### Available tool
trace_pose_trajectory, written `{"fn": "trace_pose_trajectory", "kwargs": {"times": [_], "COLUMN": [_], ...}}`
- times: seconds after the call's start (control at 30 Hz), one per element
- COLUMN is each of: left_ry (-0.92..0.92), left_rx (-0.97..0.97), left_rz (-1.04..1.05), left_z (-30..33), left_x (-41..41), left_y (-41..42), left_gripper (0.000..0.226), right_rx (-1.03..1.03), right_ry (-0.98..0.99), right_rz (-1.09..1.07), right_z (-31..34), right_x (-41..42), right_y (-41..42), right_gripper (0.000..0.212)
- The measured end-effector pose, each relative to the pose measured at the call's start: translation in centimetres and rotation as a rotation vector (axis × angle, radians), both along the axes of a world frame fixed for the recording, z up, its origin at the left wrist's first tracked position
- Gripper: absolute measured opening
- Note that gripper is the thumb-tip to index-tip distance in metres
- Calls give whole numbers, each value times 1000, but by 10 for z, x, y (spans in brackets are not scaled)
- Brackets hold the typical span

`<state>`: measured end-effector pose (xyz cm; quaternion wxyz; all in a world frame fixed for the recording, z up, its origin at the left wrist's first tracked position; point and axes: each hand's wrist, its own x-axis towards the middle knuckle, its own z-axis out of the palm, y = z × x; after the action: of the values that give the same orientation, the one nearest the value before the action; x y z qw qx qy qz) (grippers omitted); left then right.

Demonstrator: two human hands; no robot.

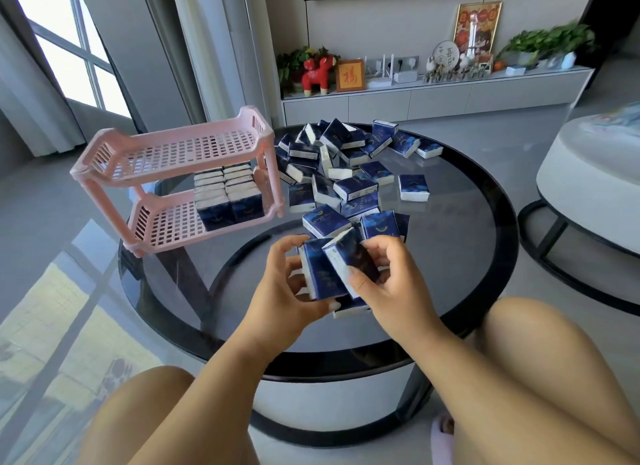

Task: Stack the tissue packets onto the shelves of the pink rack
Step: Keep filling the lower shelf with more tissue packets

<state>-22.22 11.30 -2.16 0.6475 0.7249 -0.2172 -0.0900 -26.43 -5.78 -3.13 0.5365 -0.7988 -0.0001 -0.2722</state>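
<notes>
The step in hand looks like gathering packets into a bundle above the near edge of the table (467, 256), ahead of carrying them to the rack (180, 177), whose lower shelf holds two neat rows while the top shelf is bare. The left hand (287, 291) curls its fingers (289, 248) round one packet (320, 274), and the right hand (384, 277) pinches a second packet (353, 256) tilted against it. Next, I judge, they need squaring up and standing beside the rows; the pile (346, 166) waits behind.

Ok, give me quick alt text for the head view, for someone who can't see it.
Both hands, left hand and right hand, hold dark blue tissue packets above a round glass table. A pink rack stands left, its lower shelf part filled, beside a loose pile of packets.
</notes>
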Motion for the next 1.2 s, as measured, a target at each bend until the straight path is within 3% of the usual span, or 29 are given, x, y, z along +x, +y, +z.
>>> {"fn": "trace_pose_trajectory", "kwargs": {"times": [0.17,0.47,0.6,0.77,0.87,1.07,1.2], "left_ry": [152,58,15,17,24,-98,-60], "left_rx": [-153,-143,-121,-64,4,242,198], "left_rz": [-107,191,317,313,264,403,433], "left_z": [5,7,8,-1,-5,-4,-3], "left_x": [-5,0,12,18,17,18,19], "left_y": [1,2,20,30,31,33,32], "left_gripper": [60,40,58,60,62,61,46], "right_rx": [-120,-349,-426,-676,-731,-553,-404], "right_ry": [-36,-109,108,443,462,375,337], "right_rz": [-78,27,-200,-269,-276,-191,-87], "right_z": [-6,-7,-4,-2,-3,-4,-3], "right_x": [4,1,5,2,4,5,3], "right_y": [1,10,-2,3,8,7,7], "right_gripper": [42,50,67,91,83,49,47]}}
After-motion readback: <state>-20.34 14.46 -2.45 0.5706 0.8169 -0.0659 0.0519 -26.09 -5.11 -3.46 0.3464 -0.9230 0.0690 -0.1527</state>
